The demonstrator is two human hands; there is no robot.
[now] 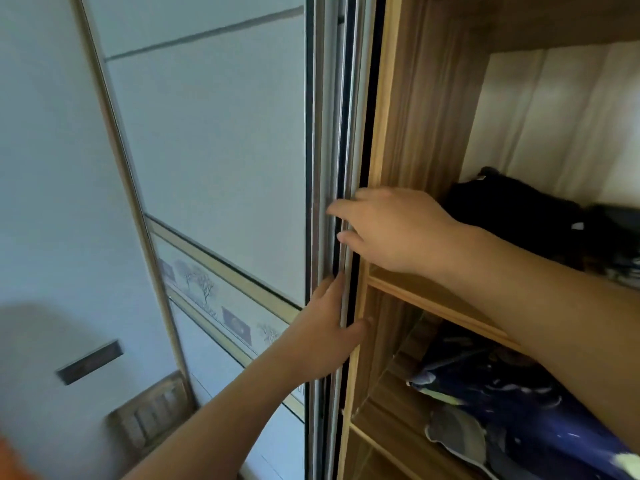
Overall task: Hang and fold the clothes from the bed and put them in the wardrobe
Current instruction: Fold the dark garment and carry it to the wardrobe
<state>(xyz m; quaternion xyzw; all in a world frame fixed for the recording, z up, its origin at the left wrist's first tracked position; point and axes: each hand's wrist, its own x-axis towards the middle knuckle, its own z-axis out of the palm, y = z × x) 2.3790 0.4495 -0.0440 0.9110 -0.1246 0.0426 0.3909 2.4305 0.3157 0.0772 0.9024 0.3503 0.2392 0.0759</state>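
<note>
A white sliding wardrobe door [214, 161] with a metal edge frame [332, 133] stands beside the open wooden wardrobe [412, 133]. My left hand [322, 337] grips the door's edge from below, fingers on its front and thumb on the inner side. My right hand [384, 230] reaches across from the right, its fingertips hooked on the same edge higher up. Dark folded clothes [512, 216] lie on the upper shelf [433, 303]. A dark blue patterned fabric bundle [519, 403] fills the compartment beneath.
A second white door panel [52, 168] with a dark recessed handle [90, 362] lies at the left. A decorative tree-print strip [207, 289] crosses the sliding door. A wooden slatted object [152, 414] stands on the floor at lower left. Something orange [10, 462] shows at the corner.
</note>
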